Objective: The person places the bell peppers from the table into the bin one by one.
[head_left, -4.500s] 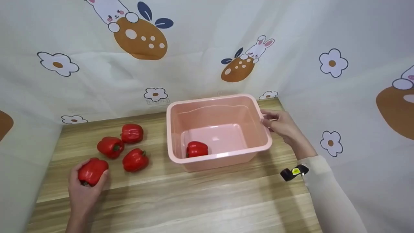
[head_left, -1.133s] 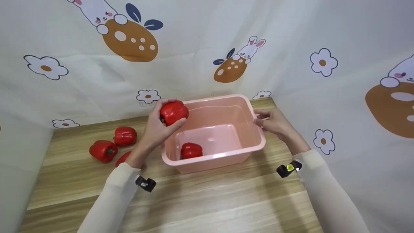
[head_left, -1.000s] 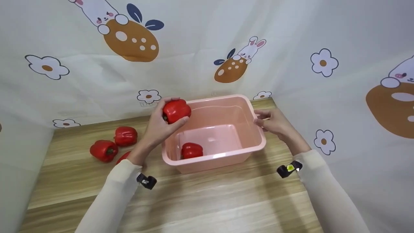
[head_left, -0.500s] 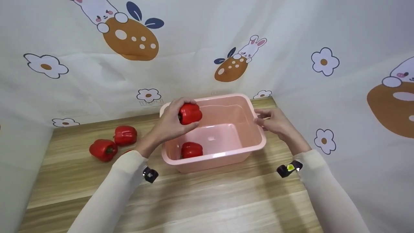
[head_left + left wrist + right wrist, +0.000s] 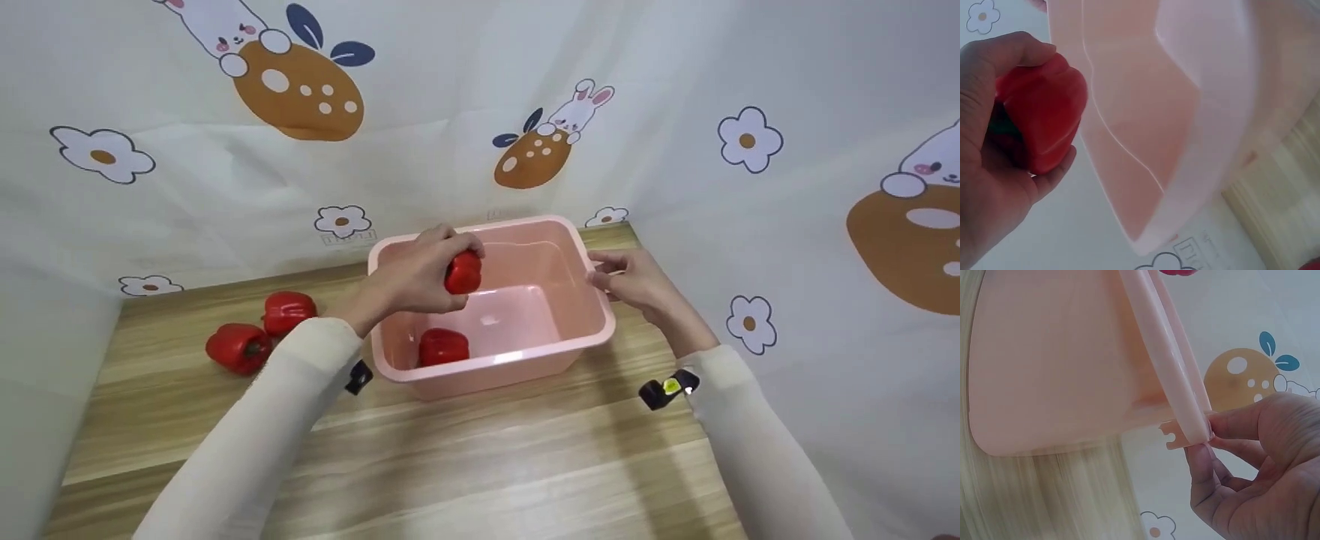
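My left hand [image 5: 420, 276] grips a red bell pepper [image 5: 463, 273] above the left half of a pink plastic tub [image 5: 495, 367]. In the left wrist view the fingers and thumb curl round the held bell pepper [image 5: 1050, 112], its green stem toward the palm. With thumb and fingers, my right hand [image 5: 637, 281] pinches the tub's right rim, seen close up in the right wrist view, where the hand [image 5: 1264, 461] holds the rim [image 5: 1176, 388]. Inside the tub, at its front left, lies another red bell pepper [image 5: 444, 346].
Two red bell peppers, one nearer [image 5: 238, 348] and one behind it [image 5: 288, 313], lie on the wooden table [image 5: 172, 420] left of the tub. Close behind stands a printed cloth [image 5: 435, 150], which also borders both sides. My left forearm [image 5: 262, 420] crosses the table's left part.
The left hand has lifted a bell pepper from the table's left and carried it rightward over the tub, tilting downward lately. The right hand keeps its hold on the rim.
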Available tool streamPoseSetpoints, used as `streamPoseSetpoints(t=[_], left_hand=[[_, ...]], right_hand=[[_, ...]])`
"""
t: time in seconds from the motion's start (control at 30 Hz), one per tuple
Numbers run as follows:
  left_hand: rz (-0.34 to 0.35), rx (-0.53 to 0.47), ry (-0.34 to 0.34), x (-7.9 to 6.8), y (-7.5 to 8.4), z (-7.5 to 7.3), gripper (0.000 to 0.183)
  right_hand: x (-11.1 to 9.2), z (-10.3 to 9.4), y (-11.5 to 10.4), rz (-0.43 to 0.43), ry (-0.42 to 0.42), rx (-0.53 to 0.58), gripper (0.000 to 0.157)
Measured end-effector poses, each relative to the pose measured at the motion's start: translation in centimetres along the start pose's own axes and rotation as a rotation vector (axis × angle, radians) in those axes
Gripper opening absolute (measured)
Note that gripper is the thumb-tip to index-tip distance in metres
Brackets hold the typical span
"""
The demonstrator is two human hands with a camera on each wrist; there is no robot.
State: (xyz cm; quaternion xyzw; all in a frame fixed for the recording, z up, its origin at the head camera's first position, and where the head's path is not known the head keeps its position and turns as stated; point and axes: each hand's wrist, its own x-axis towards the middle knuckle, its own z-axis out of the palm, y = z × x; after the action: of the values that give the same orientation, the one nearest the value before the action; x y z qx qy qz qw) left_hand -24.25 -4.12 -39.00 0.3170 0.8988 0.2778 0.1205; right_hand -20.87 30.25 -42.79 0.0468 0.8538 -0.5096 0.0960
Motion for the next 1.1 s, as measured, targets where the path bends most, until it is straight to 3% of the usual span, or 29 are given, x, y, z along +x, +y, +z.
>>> streamPoseSetpoints(t=[0.17,0.33,0.5,0.77,0.93,1.1], left_hand=[[0.003,0.033,-0.054,0.7,0.5,-0.1,0.062],[0.013,0.06,-0.057,0.9,0.7,-0.2,0.068],[0.027,0.09,-0.037,1.1,1.0,-0.6,0.064],[0.086,0.059,0.072,1.4,1.6,-2.0,0.048],[0.098,0.109,0.073,1.0,1.8,-2.5,0.044],[0.067,0.106,0.059,-0.1,1.0,-2.5,0.044]], right_hand=[[0.1,-0.2,0.0,0.007,-0.019,0.023,0.05],[0.0,-0.2,-0.1,0.004,-0.007,0.012,0.049],[0.1,-0.3,-0.2,0.002,-0.015,0.008,0.049],[0.2,-0.2,0.0,-0.006,-0.008,-0.01,0.047],[0.2,-0.1,-0.4,-0.012,-0.005,-0.036,0.048],[0.2,-0.2,-0.1,0.004,-0.019,-0.001,0.048]])
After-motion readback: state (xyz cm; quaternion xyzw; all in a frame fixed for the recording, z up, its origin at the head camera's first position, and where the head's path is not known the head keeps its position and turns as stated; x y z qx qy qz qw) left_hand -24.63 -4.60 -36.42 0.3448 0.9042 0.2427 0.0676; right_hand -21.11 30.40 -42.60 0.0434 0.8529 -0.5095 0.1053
